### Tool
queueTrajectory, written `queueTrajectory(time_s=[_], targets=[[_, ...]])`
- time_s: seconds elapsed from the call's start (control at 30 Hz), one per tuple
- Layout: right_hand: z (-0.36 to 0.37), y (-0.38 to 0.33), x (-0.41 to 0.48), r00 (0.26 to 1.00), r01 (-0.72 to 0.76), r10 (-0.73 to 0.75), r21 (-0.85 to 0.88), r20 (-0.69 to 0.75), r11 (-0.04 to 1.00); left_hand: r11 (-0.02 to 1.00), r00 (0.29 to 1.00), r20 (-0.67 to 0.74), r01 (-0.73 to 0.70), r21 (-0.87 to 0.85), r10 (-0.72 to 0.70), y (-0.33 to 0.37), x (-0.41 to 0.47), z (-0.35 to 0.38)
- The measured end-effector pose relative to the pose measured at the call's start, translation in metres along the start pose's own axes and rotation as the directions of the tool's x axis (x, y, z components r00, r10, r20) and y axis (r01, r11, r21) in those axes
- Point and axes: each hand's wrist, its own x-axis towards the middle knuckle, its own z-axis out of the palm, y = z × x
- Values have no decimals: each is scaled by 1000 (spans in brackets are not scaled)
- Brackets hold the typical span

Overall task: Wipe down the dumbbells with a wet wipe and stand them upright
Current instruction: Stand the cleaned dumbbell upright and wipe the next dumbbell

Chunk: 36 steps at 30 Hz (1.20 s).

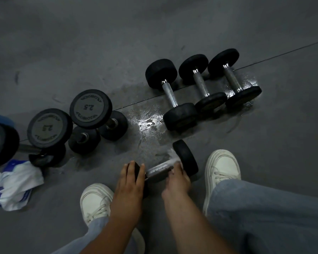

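A black dumbbell (186, 157) with a metal handle lies on the grey floor between my shoes. My left hand (131, 178) rests over its near head with fingers laid flat. My right hand (177, 177) grips the handle next to the far head, with a white wet wipe (171, 154) showing past the fingers. Three dumbbells (200, 85) lie side by side farther off on the right. Three dumbbells marked 2.5 (90, 109) stand on end at the left.
A white and blue wipe packet with a crumpled wipe (13, 186) lies at the left edge. The floor is wet and shiny (149, 123) between the groups. My white shoes (222, 165) flank the dumbbell; a floor seam runs diagonally behind.
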Motion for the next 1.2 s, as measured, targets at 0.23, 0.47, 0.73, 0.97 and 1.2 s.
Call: queueTrajectory(time_s=[0.23, 0.47, 0.73, 0.97, 1.2], targets=[[3, -8, -1, 997, -31, 32, -8, 73, 999, 999, 1000, 13, -4, -37, 4, -1, 4, -3], [20, -8, 0, 998, -47, 48, -53, 27, 997, 999, 999, 37, -10, -38, 12, -4, 4, -4], [23, -10, -1, 996, -70, 71, -12, 63, 997, 998, 999, 41, -6, -60, 9, -3, 4, -5], [28, -18, -1, 973, -141, 143, -23, 179, 990, 998, 1000, 21, -21, -55, 22, -2, 4, -7], [4, -3, 1, 984, -165, 153, 145, 90, 975, 988, 985, 100, -133, -75, 140, -29, 25, -17]])
